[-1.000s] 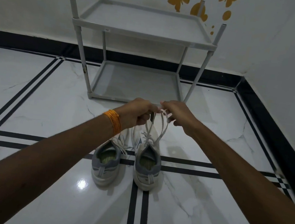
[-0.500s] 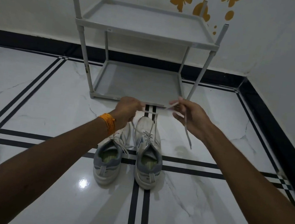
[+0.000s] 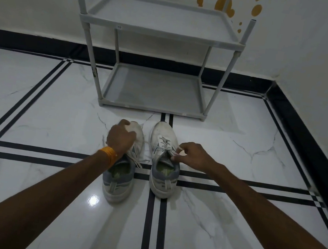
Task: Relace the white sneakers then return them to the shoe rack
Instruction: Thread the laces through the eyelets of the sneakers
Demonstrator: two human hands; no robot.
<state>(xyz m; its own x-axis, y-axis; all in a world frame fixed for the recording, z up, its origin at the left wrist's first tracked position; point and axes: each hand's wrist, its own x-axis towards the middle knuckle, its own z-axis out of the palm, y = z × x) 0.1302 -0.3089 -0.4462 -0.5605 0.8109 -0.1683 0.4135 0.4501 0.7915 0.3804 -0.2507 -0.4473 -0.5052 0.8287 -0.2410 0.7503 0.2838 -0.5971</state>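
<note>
white-and-grey sneakers [image 3: 163,161], grey rack [image 3: 160,30], black-striped white marble floor [image 3: 37,108], orange wristband [image 3: 108,154].

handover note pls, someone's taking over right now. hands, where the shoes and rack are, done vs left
Left hand: resting closed over the toe of the left sneaker.
Right hand: pinching the lace at the top eyelets of the right sneaker.
Both sneakers stand side by side on the floor, toes toward the shoe rack; both its shelves are bare.
Done: the right sneaker's lace is threaded up the eyelets.
Left: finish and tie the right lace, check the left sneaker's loose lace, put both on the rack.
</note>
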